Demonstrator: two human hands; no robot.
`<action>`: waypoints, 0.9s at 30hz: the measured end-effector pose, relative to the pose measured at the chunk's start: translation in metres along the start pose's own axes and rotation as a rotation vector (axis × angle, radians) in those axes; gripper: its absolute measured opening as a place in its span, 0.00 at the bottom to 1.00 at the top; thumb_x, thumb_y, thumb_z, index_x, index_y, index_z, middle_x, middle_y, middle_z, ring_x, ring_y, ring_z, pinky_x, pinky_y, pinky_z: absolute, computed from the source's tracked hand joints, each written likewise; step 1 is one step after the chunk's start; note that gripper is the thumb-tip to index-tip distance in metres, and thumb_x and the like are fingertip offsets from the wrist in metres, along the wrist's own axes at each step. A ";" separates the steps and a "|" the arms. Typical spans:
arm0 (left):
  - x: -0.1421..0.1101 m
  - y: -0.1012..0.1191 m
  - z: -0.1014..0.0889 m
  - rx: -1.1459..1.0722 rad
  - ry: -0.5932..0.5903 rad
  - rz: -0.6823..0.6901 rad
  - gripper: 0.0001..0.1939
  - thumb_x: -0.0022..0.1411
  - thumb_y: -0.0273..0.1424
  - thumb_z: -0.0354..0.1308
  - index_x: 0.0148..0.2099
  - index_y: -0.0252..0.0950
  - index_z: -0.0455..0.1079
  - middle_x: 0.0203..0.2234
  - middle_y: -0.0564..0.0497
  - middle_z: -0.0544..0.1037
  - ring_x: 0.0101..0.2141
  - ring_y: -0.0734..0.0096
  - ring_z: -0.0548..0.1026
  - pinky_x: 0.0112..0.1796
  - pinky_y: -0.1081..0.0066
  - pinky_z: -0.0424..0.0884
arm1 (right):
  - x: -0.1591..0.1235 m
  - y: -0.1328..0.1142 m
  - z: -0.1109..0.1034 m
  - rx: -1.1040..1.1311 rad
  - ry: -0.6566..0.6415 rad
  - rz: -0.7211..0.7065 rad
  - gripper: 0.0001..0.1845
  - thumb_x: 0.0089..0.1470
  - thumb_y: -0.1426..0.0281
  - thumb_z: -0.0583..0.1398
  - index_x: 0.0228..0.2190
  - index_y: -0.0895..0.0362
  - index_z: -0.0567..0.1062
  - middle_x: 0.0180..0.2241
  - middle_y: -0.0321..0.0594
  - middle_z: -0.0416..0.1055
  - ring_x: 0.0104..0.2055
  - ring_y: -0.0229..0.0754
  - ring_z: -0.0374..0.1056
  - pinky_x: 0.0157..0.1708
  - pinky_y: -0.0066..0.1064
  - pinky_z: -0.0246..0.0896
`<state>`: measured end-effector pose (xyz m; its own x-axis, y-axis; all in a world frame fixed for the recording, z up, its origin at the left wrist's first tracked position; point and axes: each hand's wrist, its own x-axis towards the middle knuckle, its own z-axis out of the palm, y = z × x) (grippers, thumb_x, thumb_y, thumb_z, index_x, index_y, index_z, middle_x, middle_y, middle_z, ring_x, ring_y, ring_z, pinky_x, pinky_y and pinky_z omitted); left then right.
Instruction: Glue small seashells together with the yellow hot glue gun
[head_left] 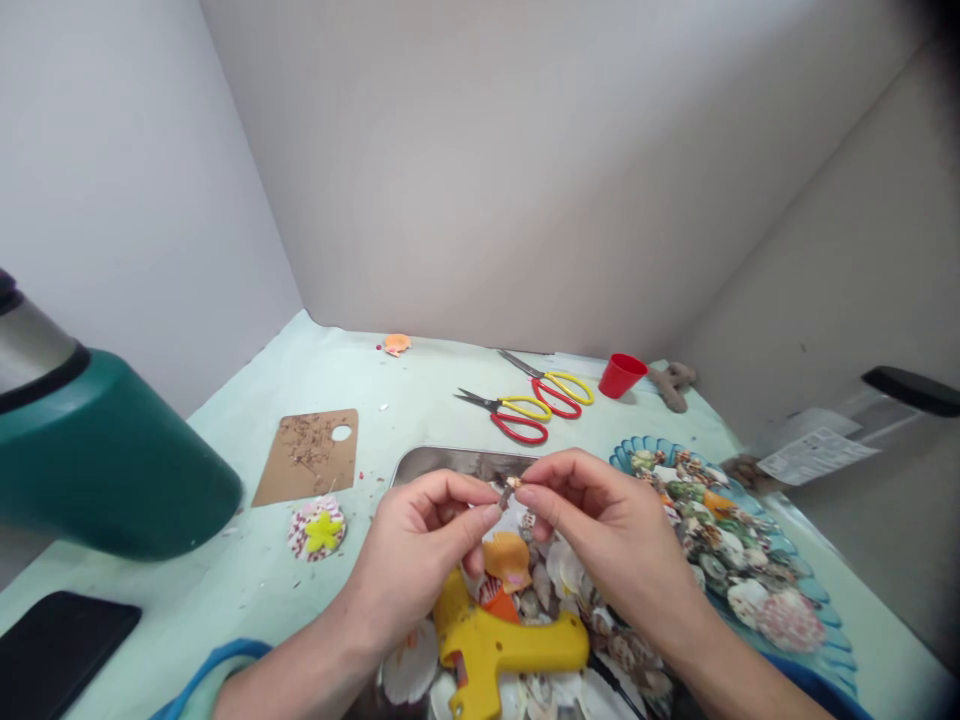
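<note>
Above the metal tray [426,461], my left hand [420,525] and my right hand [604,515] meet at their fingertips, both closed in a pinch. Between them is a small brown and whitish piece [509,489], perhaps a bit of shell, too small to make out. Just below lies a yellow hot glue gun [517,645] on top of many seashells [564,568] that fill the tray. An orange shell-shaped piece [507,558] rests among them, right under my fingers.
Two pairs of scissors [517,415] and a red cup [622,375] stand behind the tray. A blue dish [832,640] of shells is at right. To the left are a stained cardboard piece [307,455], a shell with a yellow flower [319,530], a green bottle [112,455] and a phone [64,650].
</note>
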<state>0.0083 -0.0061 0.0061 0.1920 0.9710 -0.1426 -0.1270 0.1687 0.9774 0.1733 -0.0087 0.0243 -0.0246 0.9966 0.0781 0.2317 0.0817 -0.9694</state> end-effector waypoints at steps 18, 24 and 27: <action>-0.002 0.000 0.001 -0.013 0.002 0.018 0.04 0.50 0.29 0.64 0.29 0.34 0.73 0.23 0.53 0.76 0.16 0.82 0.67 0.21 0.79 0.64 | 0.000 -0.005 0.001 -0.016 -0.044 0.168 0.05 0.50 0.68 0.62 0.28 0.57 0.74 0.15 0.30 0.72 0.17 0.32 0.67 0.21 0.22 0.63; 0.000 -0.001 0.000 -0.014 0.014 -0.014 0.04 0.52 0.30 0.63 0.30 0.35 0.73 0.14 0.57 0.71 0.16 0.81 0.67 0.21 0.80 0.63 | 0.000 -0.004 0.000 -0.001 -0.027 0.150 0.06 0.48 0.68 0.64 0.29 0.57 0.73 0.20 0.29 0.71 0.21 0.31 0.68 0.22 0.21 0.63; 0.001 -0.002 -0.001 -0.022 0.012 -0.027 0.05 0.53 0.31 0.63 0.31 0.35 0.73 0.12 0.58 0.70 0.16 0.81 0.66 0.21 0.81 0.62 | 0.000 0.000 -0.001 0.014 -0.038 0.084 0.08 0.48 0.69 0.64 0.33 0.55 0.72 0.25 0.29 0.71 0.22 0.30 0.66 0.23 0.21 0.63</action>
<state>0.0074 -0.0053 0.0036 0.1840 0.9679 -0.1713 -0.1435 0.1989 0.9695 0.1745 -0.0090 0.0247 -0.0431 0.9990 -0.0120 0.2208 -0.0022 -0.9753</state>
